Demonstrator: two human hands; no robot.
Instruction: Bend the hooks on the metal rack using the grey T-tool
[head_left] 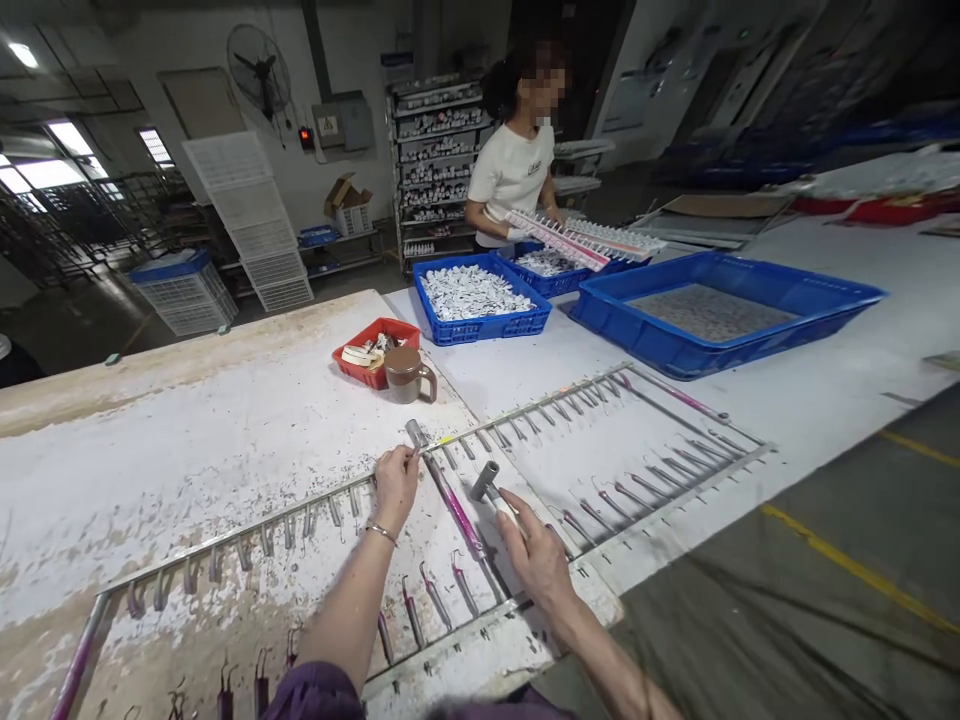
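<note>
A long metal rack frame (525, 405) with rows of hooked prongs lies across the white, paint-flecked table. My left hand (397, 485) is closed at the frame's far rail, its fingertips pinched beside a grey cylindrical piece (415, 433) where a pink-and-grey crossbar meets the rail. To the right, my right hand (536, 550) grips the pale handle of a hammer-like tool, its grey tubular head (485, 481) raised above the frame, right of the crossbar (459, 512).
A brown mug (405, 376) stands by a red basket (367, 378) of small parts. Behind are blue trays (484, 325) of white pieces and a large blue tray (675, 352). A person (517, 170) across the table holds a strip of parts.
</note>
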